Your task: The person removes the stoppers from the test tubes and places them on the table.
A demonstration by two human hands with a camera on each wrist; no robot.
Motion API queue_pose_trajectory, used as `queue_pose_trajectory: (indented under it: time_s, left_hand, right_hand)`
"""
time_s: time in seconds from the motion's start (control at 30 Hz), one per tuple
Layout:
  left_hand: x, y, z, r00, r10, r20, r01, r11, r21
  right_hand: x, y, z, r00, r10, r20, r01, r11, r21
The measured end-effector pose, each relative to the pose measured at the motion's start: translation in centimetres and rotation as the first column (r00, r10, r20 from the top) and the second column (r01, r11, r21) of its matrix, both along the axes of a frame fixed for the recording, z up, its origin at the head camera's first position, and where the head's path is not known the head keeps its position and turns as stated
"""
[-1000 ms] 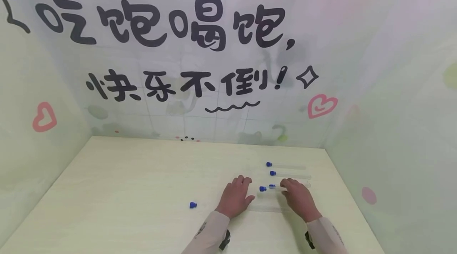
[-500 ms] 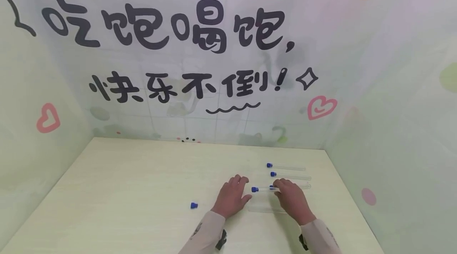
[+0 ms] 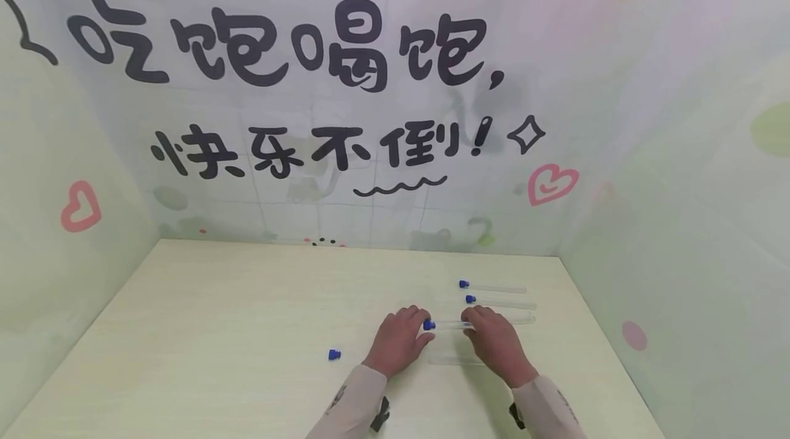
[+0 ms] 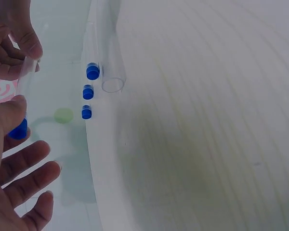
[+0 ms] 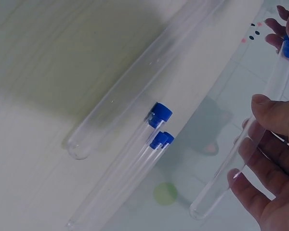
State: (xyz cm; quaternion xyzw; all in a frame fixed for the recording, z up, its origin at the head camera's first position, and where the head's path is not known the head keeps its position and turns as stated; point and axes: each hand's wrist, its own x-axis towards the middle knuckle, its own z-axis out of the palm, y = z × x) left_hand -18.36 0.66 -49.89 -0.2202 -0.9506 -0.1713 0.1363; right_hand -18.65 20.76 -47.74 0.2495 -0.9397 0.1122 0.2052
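Observation:
My right hand (image 3: 498, 344) grips a clear test tube (image 5: 267, 103) by its body, thumb on one side and fingers on the other. A blue stopper (image 3: 428, 324) sits in the tube's mouth, at the left end. Around that stopper (image 4: 18, 130) my left hand (image 3: 398, 343) has its thumb and index finger, while its other fingers (image 4: 31, 185) are spread loosely. Below the hands, an uncapped test tube (image 5: 120, 96) lies on the table, partly hidden by my right hand in the head view. A loose blue stopper (image 3: 334, 354) rests left of my left hand.
Beyond my right hand, several stoppered test tubes (image 3: 503, 304) lie side by side on the pale wooden table (image 3: 216, 329), blue ends to the left. Printed fabric walls (image 3: 308, 212) enclose the table at the back and both sides.
My right hand has moved left with the test tube, bringing its blue stopper to my left hand. The thumb and index finger of my left hand have taken hold of that stopper.

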Motion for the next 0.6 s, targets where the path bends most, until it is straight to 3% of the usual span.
queue_pose_trajectory:
  time_s: [0.4,0.6]
  left_hand:
    - [0.01,-0.62,-0.34,0.983,-0.029,-0.181,0.013,0.996,-0.089]
    - [0.00,-0.69,-0.45,0.986,-0.051,-0.159,0.042,0.997,-0.064]
  right_hand:
    - [0.47,-0.79,0.21,0.999,0.035,0.002,-0.035,0.999,0.033]
    - [0.60,-1.00,-0.19,0.998,0.050,-0.044,-0.050,0.999,0.011]
